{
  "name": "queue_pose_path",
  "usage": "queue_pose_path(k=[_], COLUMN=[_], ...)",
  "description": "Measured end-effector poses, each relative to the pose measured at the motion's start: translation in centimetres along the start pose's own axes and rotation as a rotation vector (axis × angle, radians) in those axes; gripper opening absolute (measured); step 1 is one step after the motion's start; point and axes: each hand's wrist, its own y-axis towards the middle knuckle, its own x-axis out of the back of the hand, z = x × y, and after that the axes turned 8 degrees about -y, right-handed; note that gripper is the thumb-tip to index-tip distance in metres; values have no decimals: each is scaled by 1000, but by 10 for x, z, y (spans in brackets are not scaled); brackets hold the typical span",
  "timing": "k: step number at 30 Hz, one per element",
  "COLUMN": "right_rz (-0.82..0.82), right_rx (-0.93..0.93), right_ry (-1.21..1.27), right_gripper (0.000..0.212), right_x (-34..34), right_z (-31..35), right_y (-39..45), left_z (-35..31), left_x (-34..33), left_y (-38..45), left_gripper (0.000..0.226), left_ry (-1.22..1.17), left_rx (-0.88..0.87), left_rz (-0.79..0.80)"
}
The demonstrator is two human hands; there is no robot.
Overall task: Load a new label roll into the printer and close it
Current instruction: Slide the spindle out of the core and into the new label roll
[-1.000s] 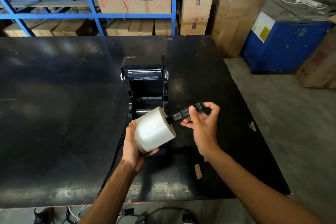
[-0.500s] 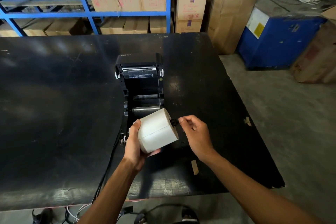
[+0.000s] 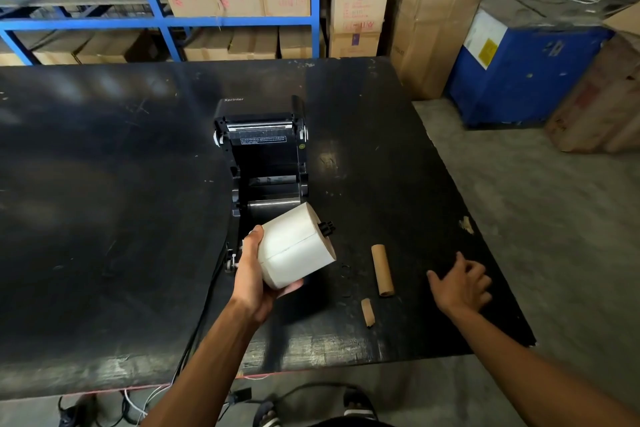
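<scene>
Left hand (image 3: 254, 274) fingers clamped around label roll (image 3: 298, 246), right hand (image 3: 462, 284) fingers loosely curled, empty; one-handed grip risks spindle (image 3: 326, 228) sliding out beyond fingertips before reaching printer (image 3: 263, 163).

We see the printer (image 3: 265, 163) with its lid tilted back and its bay open from above, but the label roll (image 3: 296, 246) in our left hand (image 3: 254, 276) hangs just over the bay's near edge. Right of the roll, a cardboard core (image 3: 382, 270) and a shorter core piece (image 3: 367, 312) lie on the tabletop (image 3: 104, 201); our right hand (image 3: 462, 284) rests beyond them. The tabletop's left half lies open.
</scene>
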Motion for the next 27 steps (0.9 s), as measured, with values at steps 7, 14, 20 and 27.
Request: queue_pose_path(k=[7, 14, 20, 27], right_rz=[-34, 579, 792, 662], right_rx=[86, -14, 199, 506], right_ry=[102, 1261, 1379, 1183], right_gripper=[43, 15, 23, 23], right_x=[-9, 31, 67, 72], right_z=[-3, 58, 103, 113], right_y=[-5, -41, -83, -112], left_z=[2, 3, 4, 4], left_x=[1, -2, -5, -6], left_y=[-2, -1, 1, 0], left_gripper=[42, 41, 44, 46], left_ry=[9, 15, 34, 56], left_rx=[10, 19, 7, -22], left_rz=[13, 3, -19, -33])
